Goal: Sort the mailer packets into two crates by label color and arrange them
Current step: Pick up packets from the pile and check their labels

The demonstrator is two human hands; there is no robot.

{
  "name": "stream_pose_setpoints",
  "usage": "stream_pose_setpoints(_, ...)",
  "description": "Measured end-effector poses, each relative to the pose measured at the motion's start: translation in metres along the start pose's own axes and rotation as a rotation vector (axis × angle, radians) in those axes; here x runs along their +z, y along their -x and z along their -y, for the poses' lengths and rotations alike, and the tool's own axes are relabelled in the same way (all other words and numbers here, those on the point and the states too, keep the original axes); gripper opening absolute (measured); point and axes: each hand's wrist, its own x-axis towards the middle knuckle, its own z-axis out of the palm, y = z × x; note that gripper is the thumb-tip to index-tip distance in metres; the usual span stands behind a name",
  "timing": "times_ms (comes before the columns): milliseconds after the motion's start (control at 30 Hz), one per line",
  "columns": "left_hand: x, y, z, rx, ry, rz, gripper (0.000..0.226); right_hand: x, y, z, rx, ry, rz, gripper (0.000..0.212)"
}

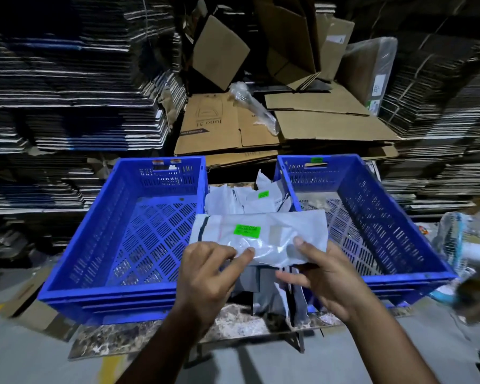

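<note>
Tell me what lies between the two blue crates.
In the head view, a pile of white mailer packets fills the gap between the left crate and right crate; one shows a green label.

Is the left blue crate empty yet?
Empty: the left blue plastic crate shows only its bare slotted floor, with no packets inside.

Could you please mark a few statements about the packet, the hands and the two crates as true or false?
1. Both hands hold one white plastic mailer packet. True: left hand, right hand.
2. Its label is orange. False: it is green.
3. The left blue plastic crate is full of packets. False: its slotted floor shows bare.
4. More white packets lie between the two crates. True.
5. The right blue plastic crate carries a green tag on its far rim. True.
</note>
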Motion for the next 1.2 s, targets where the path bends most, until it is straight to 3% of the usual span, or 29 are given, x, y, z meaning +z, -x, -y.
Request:
stream_pose_setpoints(67, 0.002, -0.003, -0.005, -0.112, 0.082, 0.067, 0.022, -0.002, -0.003, 0.001, -0.068, 0.106, -0.086, 0.038)
stream_pose_setpoints(133, 0.001, -0.002, -0.005, -0.429, 0.248, 0.151, 0.041, -0.008, -0.005, 0.004, -0.121, 0.105, -0.085, 0.038)
stream_pose_setpoints(200, -0.003, -0.003, -0.003, -0.867, 0.661, 0.186, 0.068, -0.013, -0.003, 0.009, -0.147, 0.102, -0.069, 0.035)
stream_pose_setpoints(267, -0.003, -0.004, 0.004, -1.250, 1.193, 0.071, 0.077, -0.021, -0.005, 0.009, -0.152, 0.117, -0.047, 0.033)
stream_pose_setpoints(300, -0.001, -0.005, 0.007, -1.357, 1.355, 0.018, 0.074, -0.023, -0.005, 0.009, -0.152, 0.118, -0.041, 0.032)
stream_pose_setpoints(367, -0.003, -0.011, 0.004, -1.381, 1.411, 0.047, 0.055, -0.028, -0.008, 0.007, -0.156, 0.107, -0.043, 0.029)
stream_pose_setpoints(467, -0.006, -0.016, -0.003, -1.339, 1.304, 0.071, 0.039, -0.033, -0.009, 0.002, -0.171, 0.094, -0.061, 0.027)
stream_pose_setpoints(600, -0.004, -0.019, -0.006, -1.334, 1.288, -0.017, 0.033, -0.037, -0.012, -0.004, -0.204, -0.014, -0.059, 0.067)
stream_pose_setpoints(700, 0.005, -0.015, -0.010, -1.394, 1.366, -0.115, 0.028, -0.030, -0.009, -0.018, -0.182, -0.132, 0.002, 0.078)
stream_pose_setpoints(767, 0.009, -0.009, -0.017, -1.428, 1.419, -0.121, 0.031, -0.019, -0.006, -0.031, -0.145, -0.013, 0.050, 0.087)
stream_pose_setpoints(867, 0.012, 0.006, -0.028, -1.478, 1.459, -0.039, 0.036, -0.001, -0.009, -0.046, -0.199, 0.203, 0.021, 0.051)
stream_pose_setpoints(1000, 0.012, 0.019, -0.026, -1.444, 1.512, 0.118, 0.045, 0.001, -0.013, -0.043, -0.283, 0.351, -0.091, 0.027)
stream_pose_setpoints(1200, 0.014, 0.008, 0.007, -1.358, 1.456, 0.284, 0.037, 0.008, -0.009, -0.044, -0.308, 0.639, -0.166, 0.024)
